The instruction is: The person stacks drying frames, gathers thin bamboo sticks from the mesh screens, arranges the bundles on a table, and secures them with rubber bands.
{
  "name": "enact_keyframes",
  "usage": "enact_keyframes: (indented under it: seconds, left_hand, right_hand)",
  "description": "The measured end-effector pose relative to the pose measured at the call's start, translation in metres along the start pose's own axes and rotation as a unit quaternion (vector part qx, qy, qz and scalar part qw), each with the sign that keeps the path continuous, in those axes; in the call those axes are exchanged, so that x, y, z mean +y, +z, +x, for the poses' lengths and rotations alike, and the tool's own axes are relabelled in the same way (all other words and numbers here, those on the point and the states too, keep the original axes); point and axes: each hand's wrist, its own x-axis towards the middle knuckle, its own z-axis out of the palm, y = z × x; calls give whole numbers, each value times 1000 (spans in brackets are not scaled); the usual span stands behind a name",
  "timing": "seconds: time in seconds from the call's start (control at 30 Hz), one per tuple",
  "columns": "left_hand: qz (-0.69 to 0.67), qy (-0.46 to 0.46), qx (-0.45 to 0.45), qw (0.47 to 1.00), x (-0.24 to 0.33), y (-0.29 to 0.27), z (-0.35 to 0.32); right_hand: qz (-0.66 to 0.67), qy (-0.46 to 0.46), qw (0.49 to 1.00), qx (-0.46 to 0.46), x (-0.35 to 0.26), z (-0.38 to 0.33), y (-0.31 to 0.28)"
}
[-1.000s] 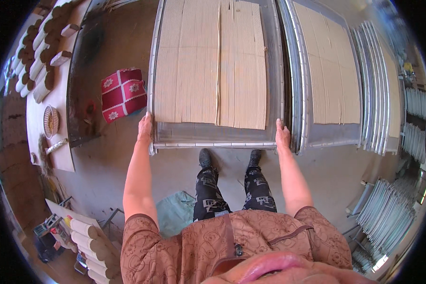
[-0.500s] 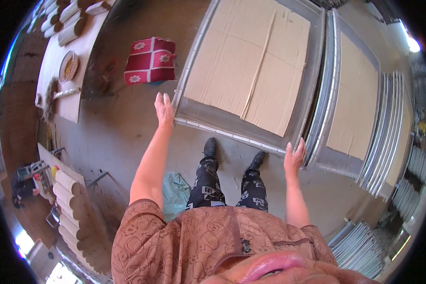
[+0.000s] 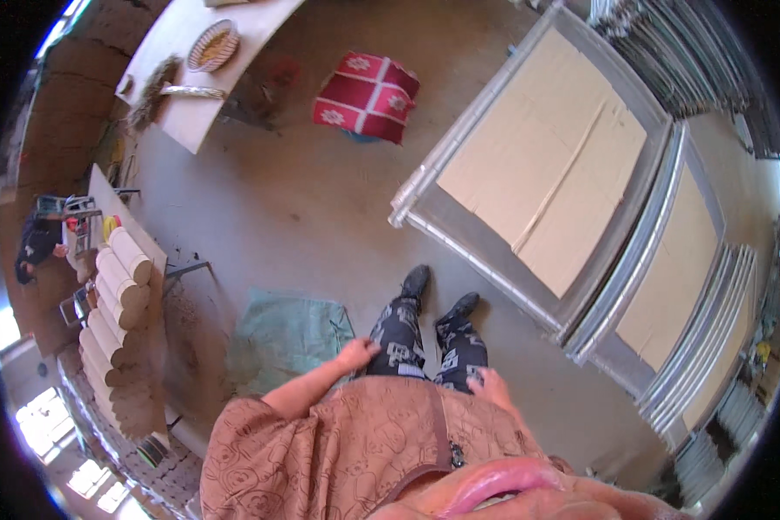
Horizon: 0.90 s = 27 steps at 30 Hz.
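My left hand hangs beside my left thigh, its fingers loosely curled with nothing seen in them. By my right thigh, my right hand has its fingers slightly bent and apart, also empty. Ahead and to the right lies a metal-edged frame, with a tan corrugated sheet on its dark surface. A thin strip runs along that sheet. Neither hand touches the frame. On the floor to the left of my legs is a green cloth sack, close to my left hand.
More framed panels lean in a row at the right. A stool with a red patterned cover stands ahead. At far left are a pale table with a basket, stacked tan rolls and another person.
Both my hands have come back from the frame's near corners to my thighs. My body has turned left, so the frame and the red-covered stool now appear farther right.
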Motion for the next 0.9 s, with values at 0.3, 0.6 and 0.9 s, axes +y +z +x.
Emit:
enact_keyframes:
  seconds: [0.3, 0.6, 0.9]
  left_hand:
    - [110, -21, 18, 994, 33, -23, -61]
    - [159, 23, 139, 977, 26, -84, -72]
    - [-19, 94, 221, 971, -42, -196, -47]
  right_hand:
    - [-50, -101, 993, -24, -50, 22, -6]
    - [-98, -83, 991, -24, -69, 56, -1]
    - [14, -53, 993, 101, -146, 113, 48]
